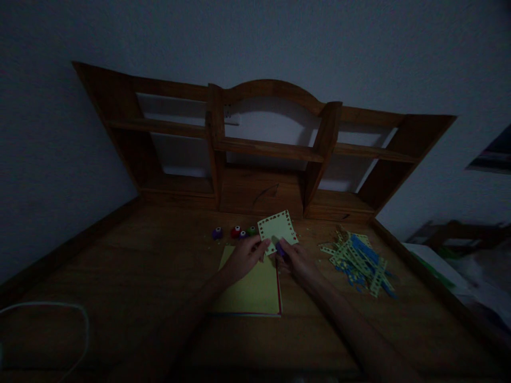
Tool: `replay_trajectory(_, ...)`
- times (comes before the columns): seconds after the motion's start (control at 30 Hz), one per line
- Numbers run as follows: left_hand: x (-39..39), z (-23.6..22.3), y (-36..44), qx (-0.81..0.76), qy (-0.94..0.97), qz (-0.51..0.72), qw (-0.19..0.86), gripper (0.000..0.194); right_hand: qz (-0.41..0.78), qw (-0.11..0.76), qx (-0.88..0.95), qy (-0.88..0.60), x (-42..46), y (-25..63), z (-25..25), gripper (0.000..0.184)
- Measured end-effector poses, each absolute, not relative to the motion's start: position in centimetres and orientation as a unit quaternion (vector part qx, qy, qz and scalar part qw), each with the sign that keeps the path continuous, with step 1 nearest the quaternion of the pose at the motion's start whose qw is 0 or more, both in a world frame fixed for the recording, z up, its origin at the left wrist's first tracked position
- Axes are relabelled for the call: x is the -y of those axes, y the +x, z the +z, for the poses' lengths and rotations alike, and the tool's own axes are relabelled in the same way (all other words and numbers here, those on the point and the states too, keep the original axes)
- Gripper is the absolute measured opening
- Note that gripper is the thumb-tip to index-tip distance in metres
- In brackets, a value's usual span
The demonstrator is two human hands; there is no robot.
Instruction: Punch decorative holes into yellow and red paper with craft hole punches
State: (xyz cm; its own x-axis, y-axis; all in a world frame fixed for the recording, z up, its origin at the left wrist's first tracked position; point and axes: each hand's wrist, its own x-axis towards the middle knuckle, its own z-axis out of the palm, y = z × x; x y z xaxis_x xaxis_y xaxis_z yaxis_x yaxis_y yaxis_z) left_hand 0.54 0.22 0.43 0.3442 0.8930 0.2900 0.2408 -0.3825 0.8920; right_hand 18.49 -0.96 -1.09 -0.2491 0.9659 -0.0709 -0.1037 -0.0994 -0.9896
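Note:
My left hand [241,260] pinches the lower left edge of a small pale yellow paper square [278,227], held tilted above the desk. Small punched shapes line several of its borders. In my right hand [300,261] is a purple craft punch [281,249], at the paper's lower right edge; dimness hides whether its jaw is pressed down. Below both hands lies a stack of yellow sheets [251,292] with a red edge showing. Behind the left hand stand a purple punch [217,233], a red punch [235,232], a green punch [251,231] and another small dark one [242,234].
Punched yellow and blue paper strips and bits lie in a pile [361,260] on the right. A wooden shelf unit [271,150] rises at the desk's back, against the wall. A white cable [86,324] curves at the front left. The room is dim.

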Motion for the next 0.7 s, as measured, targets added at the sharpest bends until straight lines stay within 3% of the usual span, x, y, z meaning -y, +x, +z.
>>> replay_trajectory(0.7, 0.12, 0.55, 0.59, -0.365, 0.714, 0.417, 0.428, 0.034, 0.625, 0.486, 0.453, -0.409, 1.65, 18.22, -0.54, 0.040)
